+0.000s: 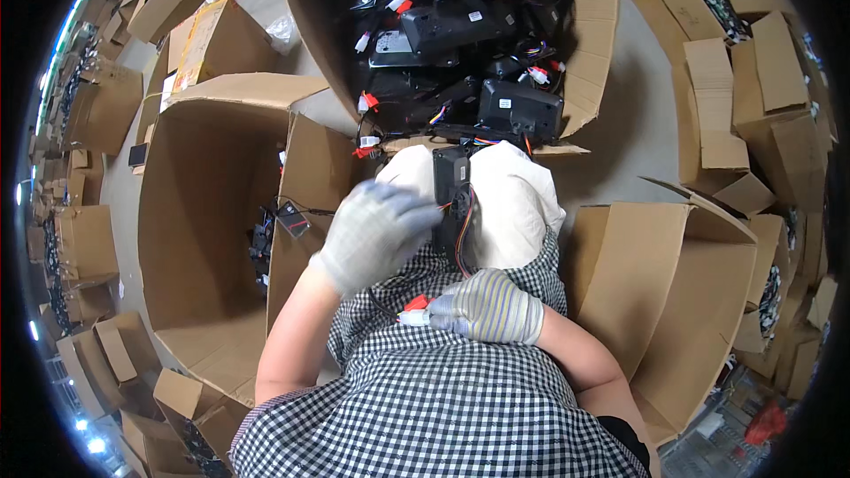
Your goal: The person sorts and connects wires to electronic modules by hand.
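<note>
Gripped in the gloved right hand [489, 305] at six o'clock are red and white plugs [414, 308]. At the centre, a black box [453, 179] on the lap is touched by the gloved left hand [372, 232]; its grip cannot be told. A big carton [212, 212] stands at nine o'clock.

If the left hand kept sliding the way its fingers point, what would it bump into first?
Most likely the black device on the lap: the left hand points right toward it, fingers about at its edge. Blur hides whether they touch.
</note>
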Demonstrator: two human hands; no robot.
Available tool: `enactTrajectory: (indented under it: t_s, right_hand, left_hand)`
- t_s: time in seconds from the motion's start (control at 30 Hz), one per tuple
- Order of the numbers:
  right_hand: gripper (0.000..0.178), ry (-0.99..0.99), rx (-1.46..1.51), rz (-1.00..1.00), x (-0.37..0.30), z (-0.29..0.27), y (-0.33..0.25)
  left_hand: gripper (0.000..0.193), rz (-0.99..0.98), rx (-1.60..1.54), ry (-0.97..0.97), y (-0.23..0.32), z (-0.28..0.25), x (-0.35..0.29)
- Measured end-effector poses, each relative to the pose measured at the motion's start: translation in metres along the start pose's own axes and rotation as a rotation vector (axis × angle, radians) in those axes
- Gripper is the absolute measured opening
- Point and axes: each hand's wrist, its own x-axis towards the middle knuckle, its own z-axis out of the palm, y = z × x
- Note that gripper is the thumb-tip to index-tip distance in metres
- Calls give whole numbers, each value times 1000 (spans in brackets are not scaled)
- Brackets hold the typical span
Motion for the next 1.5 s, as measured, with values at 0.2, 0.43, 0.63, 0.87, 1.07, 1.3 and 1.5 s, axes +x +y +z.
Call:
enactTrajectory:
  t_s: [0.2,0.43,0.63,0.87,1.07,1.3,1.5]
  right_hand:
    - [15,-71,-291,-78,0,-26,-26]
    - [18,-55,-327,-63,-3,-29,-35]
    - [11,-34,-390,-96,-2,-24,-34]
    - [10,-46,-350,-117,4,-24,-36]
    - [23,26,-423,-190,28,-37,-47]
    - [33,-16,-540,-297,53,-39,-55]
    - [21,-139,-363,-325,61,-5,-44]
  left_hand:
    - [36,196,158,-361,-21,46,59]
    - [33,241,207,-265,-20,78,61]
    - [22,68,412,-195,0,110,49]
    - [14,-29,562,-212,-12,97,44]
    - [22,-333,413,-193,-25,37,11]
    - [31,-424,-17,70,-62,14,-31]
    - [39,-582,-1833,958,-81,15,-84]
